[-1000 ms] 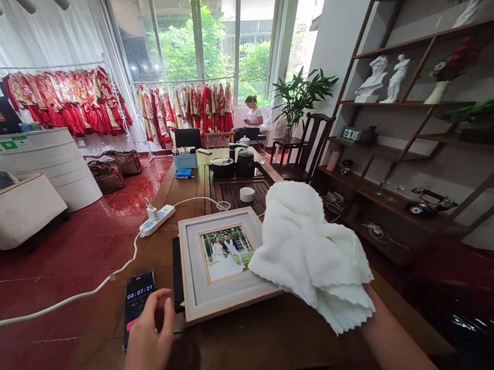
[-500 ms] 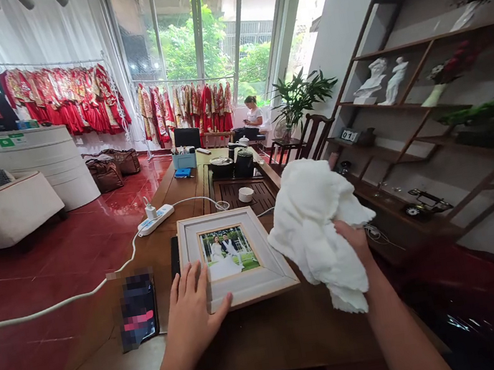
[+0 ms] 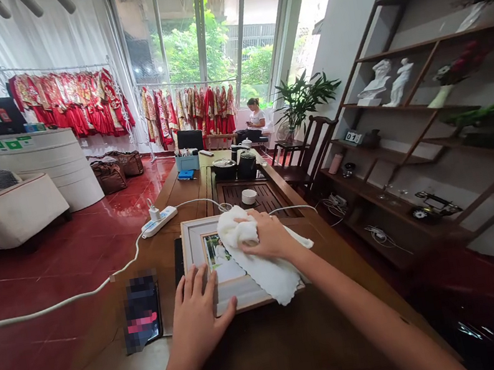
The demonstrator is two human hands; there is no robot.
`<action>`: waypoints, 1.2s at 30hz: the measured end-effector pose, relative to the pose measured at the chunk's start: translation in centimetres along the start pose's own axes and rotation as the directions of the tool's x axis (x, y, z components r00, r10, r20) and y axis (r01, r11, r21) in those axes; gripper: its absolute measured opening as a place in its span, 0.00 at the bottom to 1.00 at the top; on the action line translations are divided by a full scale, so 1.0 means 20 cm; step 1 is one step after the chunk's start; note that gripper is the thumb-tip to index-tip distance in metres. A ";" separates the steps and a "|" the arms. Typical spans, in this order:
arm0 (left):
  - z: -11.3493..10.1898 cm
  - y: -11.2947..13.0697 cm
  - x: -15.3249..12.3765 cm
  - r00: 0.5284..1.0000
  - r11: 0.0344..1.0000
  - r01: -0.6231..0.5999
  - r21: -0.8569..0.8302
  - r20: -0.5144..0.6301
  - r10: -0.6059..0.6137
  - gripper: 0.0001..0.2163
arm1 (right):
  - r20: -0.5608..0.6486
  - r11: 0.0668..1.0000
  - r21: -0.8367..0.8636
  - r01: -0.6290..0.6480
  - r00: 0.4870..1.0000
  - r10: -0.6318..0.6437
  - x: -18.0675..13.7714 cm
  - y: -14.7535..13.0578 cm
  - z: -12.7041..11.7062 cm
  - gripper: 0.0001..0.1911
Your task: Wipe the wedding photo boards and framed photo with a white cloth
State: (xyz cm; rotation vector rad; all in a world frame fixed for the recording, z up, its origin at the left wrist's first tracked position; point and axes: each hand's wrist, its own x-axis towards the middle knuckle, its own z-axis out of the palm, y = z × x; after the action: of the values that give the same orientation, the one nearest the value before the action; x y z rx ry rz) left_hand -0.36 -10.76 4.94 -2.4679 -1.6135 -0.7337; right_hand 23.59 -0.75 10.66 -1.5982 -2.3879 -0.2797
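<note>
Here we are at the desk (image 3: 255,345), and the picture frame (image 3: 236,293) lies face up close to the near edge, with 2 hands on it! The left hand (image 3: 199,310) lies flat over the frame's near left corner, its grip spread, thumb reaching out to the right along the lower border. Across to the right hand (image 3: 269,235): that grip is closed on the white cloth (image 3: 271,275), bunching it against the frame, hiding the right part of the photo (image 3: 215,253) and draping over the near right corner. A flat dark thing (image 3: 177,260) shows along the frame's left side. By the desk's near left corner, there's a phone (image 3: 149,318), partly blurred out. Farther up the left edge sits a power strip (image 3: 161,221) with 1 white plug (image 3: 154,213) standing in it. Just beyond the frame, 1 white cup (image 3: 249,196) stands upright on a slatted tray (image 3: 272,193). Towards the far edge: a blue holder (image 3: 187,163) left, a black pot (image 3: 247,164) right.
</note>
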 end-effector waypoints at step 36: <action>0.02 -0.03 -0.03 0.985 0.989 -0.125 -0.081 -0.125 0.114 0.18 | 0.132 0.967 -0.083 0.241 0.965 -0.229 0.10 -0.10 -0.01 0.27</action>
State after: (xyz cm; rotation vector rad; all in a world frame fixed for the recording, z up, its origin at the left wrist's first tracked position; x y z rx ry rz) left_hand -0.93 -10.89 4.28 -2.5009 -1.4067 -0.9357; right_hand 21.05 0.10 11.43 -1.4071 -2.7014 -0.3596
